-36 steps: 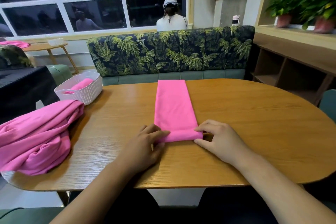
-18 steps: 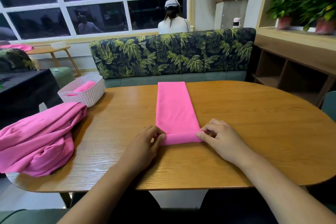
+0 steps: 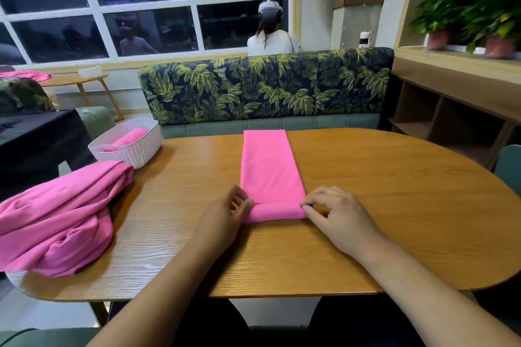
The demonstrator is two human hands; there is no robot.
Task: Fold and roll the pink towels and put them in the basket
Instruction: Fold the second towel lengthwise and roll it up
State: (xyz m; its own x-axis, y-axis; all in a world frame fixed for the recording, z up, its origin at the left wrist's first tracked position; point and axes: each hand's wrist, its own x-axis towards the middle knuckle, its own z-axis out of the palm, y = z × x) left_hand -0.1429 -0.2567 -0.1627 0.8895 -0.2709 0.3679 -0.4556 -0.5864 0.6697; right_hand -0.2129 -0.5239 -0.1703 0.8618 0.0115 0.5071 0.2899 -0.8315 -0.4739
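- unfolded soft pink towels [image 3: 56, 220] piled at the left, white lattice basket [image 3: 138, 152] just behind
- left hand [image 3: 222, 214]: fingers curled, pinching the roll's left end
- towel [image 3: 270, 172]: smooth flat strip mid-surface [image 3: 394, 205], rolling barely started; next I'd guess even turns away from me
- right hand [image 3: 338, 217]: fingers pinch the right end
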